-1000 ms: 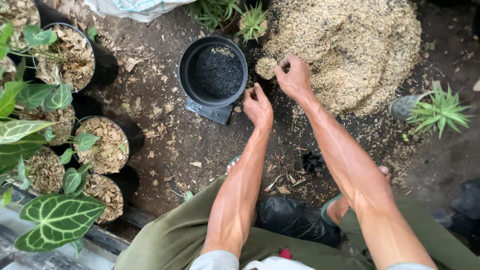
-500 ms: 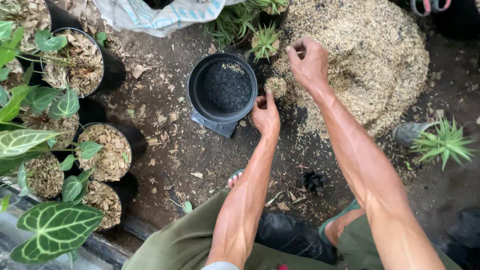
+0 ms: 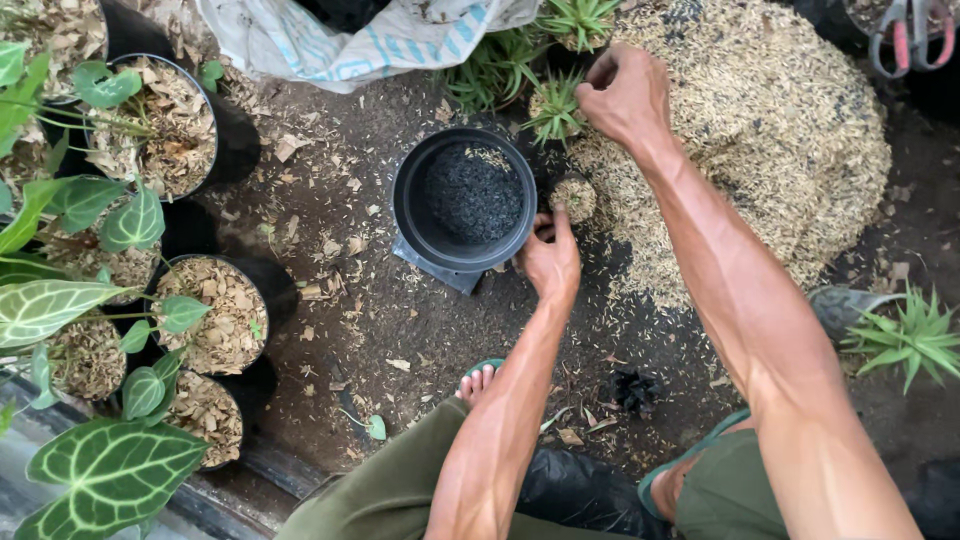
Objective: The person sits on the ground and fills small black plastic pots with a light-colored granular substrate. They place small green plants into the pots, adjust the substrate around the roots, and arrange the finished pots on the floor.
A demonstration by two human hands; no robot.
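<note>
My left hand (image 3: 550, 262) grips the right side of the rim of a black plastic pot (image 3: 412, 200) that stands on the soil, part filled with dark charred husk. A small husk-covered clump (image 3: 577, 196) lies just beyond its fingers. My right hand (image 3: 627, 95) is stretched out over the left edge of a big pile of pale rice husk (image 3: 790, 150). Its fingers are curled shut beside a small spiky green plant (image 3: 553, 108). I cannot see anything inside that fist.
Several black pots with broad veined leaves and dry mulch (image 3: 210, 310) crowd the left side. A white woven sack (image 3: 330, 40) lies at the top. Red-handled scissors (image 3: 910, 30) sit top right, another spiky plant (image 3: 905, 335) at right. My toes (image 3: 478, 380) rest below the pot.
My right hand has moved from the husk pile toward the small spiky plant. My left hand has stayed at the pot's rim.
</note>
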